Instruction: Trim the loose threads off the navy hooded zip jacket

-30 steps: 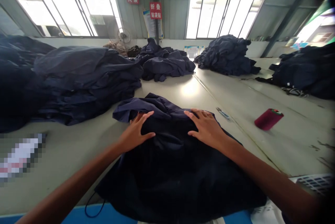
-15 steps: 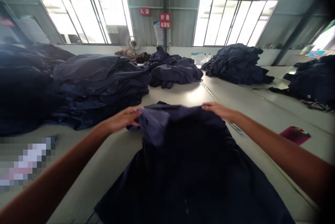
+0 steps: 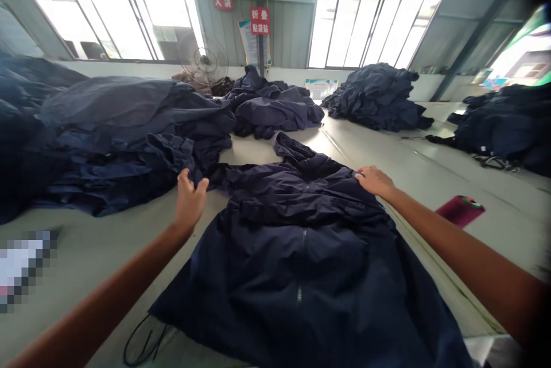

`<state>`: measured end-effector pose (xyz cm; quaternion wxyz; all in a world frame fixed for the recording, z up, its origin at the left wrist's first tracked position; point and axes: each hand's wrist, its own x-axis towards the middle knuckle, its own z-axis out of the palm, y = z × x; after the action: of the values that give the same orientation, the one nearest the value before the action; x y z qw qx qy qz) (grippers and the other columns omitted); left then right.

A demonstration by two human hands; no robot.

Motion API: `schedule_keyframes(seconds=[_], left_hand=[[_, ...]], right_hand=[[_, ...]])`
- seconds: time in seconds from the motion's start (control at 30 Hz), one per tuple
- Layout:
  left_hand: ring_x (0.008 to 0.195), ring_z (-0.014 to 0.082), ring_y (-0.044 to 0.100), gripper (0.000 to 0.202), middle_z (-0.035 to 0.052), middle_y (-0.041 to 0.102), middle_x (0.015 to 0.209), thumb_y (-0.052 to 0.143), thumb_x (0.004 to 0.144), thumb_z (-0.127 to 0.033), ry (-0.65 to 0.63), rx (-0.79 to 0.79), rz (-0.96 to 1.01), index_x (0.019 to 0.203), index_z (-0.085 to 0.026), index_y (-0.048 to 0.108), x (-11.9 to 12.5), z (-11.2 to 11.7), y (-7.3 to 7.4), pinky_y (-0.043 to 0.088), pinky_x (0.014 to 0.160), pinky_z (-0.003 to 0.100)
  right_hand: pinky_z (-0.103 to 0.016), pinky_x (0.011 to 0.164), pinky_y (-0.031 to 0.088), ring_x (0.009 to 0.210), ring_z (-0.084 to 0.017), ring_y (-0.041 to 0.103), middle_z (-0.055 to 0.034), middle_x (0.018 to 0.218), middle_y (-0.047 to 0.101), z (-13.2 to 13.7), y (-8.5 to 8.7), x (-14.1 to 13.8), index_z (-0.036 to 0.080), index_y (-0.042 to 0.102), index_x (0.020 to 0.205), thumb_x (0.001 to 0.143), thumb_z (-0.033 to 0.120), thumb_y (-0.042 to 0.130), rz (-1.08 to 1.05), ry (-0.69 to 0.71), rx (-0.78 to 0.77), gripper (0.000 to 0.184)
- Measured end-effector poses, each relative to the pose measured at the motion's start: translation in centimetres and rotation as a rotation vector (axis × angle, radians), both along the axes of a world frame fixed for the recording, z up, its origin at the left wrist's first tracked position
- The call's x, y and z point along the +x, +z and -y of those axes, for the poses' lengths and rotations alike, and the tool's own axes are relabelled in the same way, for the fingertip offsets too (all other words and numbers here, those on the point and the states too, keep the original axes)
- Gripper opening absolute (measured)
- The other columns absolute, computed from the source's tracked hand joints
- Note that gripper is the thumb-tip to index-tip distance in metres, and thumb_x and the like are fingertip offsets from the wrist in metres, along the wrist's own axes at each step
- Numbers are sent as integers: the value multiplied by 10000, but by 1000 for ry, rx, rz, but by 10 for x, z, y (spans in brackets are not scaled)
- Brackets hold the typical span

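Observation:
A dark navy hooded jacket (image 3: 275, 264) lies front up, its zip running down the middle and its hood at the far end. At its far left, my left hand (image 3: 190, 200) is at the sleeve, with dark cloth between thumb and fingers. The cuff end of that sleeve (image 3: 172, 151) sticks up beyond the hand, against a pile of similar cloth. My right hand (image 3: 375, 180) pinches the jacket's right shoulder edge. A thin dark cord (image 3: 144, 348) hangs in a loop from the lower left hem.
Heaps of navy garments stand on the pale table (image 3: 387, 152): a large left pile (image 3: 129, 109), a middle pile (image 3: 275, 107), a rear right pile (image 3: 374, 98) and a far right pile (image 3: 508, 121). A maroon roll-like item (image 3: 460, 211) lies right. A fan (image 3: 204, 61) stands behind.
The raised upper part of the jacket has come down flat, showing its zip and hood. My left hand has moved left with the sleeve; my right hand has shifted slightly right.

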<state>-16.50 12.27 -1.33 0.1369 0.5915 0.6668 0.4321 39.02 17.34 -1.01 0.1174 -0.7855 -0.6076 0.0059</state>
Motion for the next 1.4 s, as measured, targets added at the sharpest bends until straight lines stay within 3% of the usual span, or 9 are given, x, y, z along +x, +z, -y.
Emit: schedule_keyframes(seconds=[0.17, 0.27, 0.33, 0.63, 0.9, 1.03, 1.2, 1.3, 1.4], left_hand=[[1546, 344, 387, 601, 158, 389, 1684, 498, 1057, -430, -306, -30, -280, 1604, -203, 401, 22, 52, -30, 337, 1263, 582], [1567, 289, 377, 540, 26, 460, 1667, 510, 1032, -462, -607, -58, -480, 1556, -330, 514, 25, 68, -36, 266, 1312, 512], [1538, 306, 428, 511, 28, 514, 1629, 468, 1052, -455, -686, -84, -565, 1547, -351, 532, 24, 75, -40, 301, 1290, 549], [1539, 361, 419, 520, 93, 406, 1690, 374, 1098, -422, -567, -52, -890, 1617, -389, 392, -2, 141, -61, 401, 1205, 641], [1452, 379, 536, 589, 90, 470, 1636, 468, 1041, -436, -518, -23, -930, 1622, -426, 367, -5, 222, -60, 562, 1084, 579], [1384, 400, 601, 560, 82, 590, 1547, 505, 1005, -448, -486, -106, -937, 1564, -432, 488, -1, 247, -46, 610, 989, 587], [1221, 338, 712, 505, 118, 763, 1290, 381, 1058, -492, -432, -196, -717, 1315, -224, 724, 5, 189, -11, 572, 1063, 547], [1431, 269, 559, 562, 111, 644, 1483, 271, 1091, -474, -501, -110, -650, 1433, -186, 612, 22, 117, -5, 410, 1246, 489], [1563, 253, 387, 551, 94, 498, 1633, 298, 1093, -435, -552, -98, -660, 1534, -191, 521, 42, 51, -14, 318, 1298, 474]], right_hand=[[-481, 972, 584, 1146, -250, 669, -108, 1337, 650, 62, -21, 44, 184, 638, 1313, 1014, 395, 658, 58, 52, -94, 367], [-479, 981, 581, 1149, -246, 669, -103, 1318, 663, 82, -32, 48, 183, 654, 1284, 1016, 387, 656, 72, 145, -114, 336], [-483, 988, 577, 1157, -248, 667, -104, 1322, 662, 87, -38, 43, 185, 653, 1289, 1019, 389, 652, 77, 187, -108, 339], [-493, 978, 582, 1168, -262, 661, -113, 1365, 634, 71, -47, 30, 188, 611, 1363, 1012, 393, 660, 33, 145, -55, 409], [-458, 941, 599, 1112, -239, 678, -102, 1314, 660, 64, -29, 35, 184, 643, 1302, 1012, 388, 663, -49, 56, -167, 355], [-473, 949, 592, 1120, -244, 673, -101, 1317, 654, 80, -10, 21, 183, 633, 1313, 1010, 401, 663, -55, -12, -66, 374], [-415, 1028, 528, 1179, -264, 654, -159, 1313, 646, 114, 17, -58, 149, 639, 1266, 984, 226, 624, -120, 323, 131, 293], [-324, 1006, 531, 1147, -226, 679, -56, 1275, 695, 135, 19, -129, 245, 666, 1251, 911, 359, 749, -174, 680, 128, 369], [-349, 876, 574, 992, -242, 721, -34, 1249, 716, 148, 3, -188, 291, 662, 1322, 823, 498, 832, -168, 867, 112, 566]])
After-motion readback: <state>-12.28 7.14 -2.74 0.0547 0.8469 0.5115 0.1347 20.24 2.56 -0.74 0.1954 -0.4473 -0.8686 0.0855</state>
